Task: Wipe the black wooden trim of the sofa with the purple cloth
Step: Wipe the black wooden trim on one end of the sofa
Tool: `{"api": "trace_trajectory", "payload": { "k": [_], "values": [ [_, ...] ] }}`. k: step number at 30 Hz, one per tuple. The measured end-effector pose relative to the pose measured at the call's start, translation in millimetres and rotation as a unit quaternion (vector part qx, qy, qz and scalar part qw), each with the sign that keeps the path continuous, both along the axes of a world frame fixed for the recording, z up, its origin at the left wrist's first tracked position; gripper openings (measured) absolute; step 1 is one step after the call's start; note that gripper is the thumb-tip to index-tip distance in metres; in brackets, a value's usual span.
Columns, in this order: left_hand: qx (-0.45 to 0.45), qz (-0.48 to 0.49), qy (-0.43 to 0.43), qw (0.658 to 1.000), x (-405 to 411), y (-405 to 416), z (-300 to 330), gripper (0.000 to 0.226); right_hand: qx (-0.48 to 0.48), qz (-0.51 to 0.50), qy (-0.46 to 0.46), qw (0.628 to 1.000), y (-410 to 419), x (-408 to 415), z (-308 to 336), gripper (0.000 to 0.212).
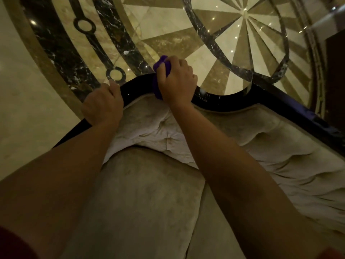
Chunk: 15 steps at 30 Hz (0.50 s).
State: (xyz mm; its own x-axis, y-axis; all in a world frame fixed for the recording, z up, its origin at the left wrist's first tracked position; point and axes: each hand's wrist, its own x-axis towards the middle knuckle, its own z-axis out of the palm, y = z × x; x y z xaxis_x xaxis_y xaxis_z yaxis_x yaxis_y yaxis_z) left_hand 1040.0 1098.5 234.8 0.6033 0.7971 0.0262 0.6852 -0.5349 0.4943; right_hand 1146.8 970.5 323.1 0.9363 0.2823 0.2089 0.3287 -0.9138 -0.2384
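The glossy black wooden trim (224,100) curves along the top of the sofa's tufted beige backrest (242,131). My right hand (177,81) presses a bunched purple cloth (157,86) onto the trim at the crest of the curve; cloth shows above and left of my fingers. My left hand (104,105) rests on the trim further left, fingers curled over its edge, holding no cloth. Part of the trim is hidden under both hands.
Beyond the backrest lies a polished marble floor (168,34) with dark inlaid bands and a star pattern. A beige seat cushion (145,193) is below my arms. A dark piece of furniture (336,75) stands at the right edge.
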Motion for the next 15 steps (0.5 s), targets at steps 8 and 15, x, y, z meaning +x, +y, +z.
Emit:
{"api": "trace_trajectory", "payload": {
  "k": [8,15],
  "values": [
    [0.064,-0.151,-0.043,0.986,-16.5,1.4,-3.5,0.062,-0.185,-0.076,0.053,0.978,-89.6,22.7,21.7,0.035],
    [0.046,-0.170,-0.036,0.984,-18.9,-1.4,-0.5,0.061,-0.712,0.000,0.031,0.702,-101.3,27.9,87.0,0.048]
  ]
}}
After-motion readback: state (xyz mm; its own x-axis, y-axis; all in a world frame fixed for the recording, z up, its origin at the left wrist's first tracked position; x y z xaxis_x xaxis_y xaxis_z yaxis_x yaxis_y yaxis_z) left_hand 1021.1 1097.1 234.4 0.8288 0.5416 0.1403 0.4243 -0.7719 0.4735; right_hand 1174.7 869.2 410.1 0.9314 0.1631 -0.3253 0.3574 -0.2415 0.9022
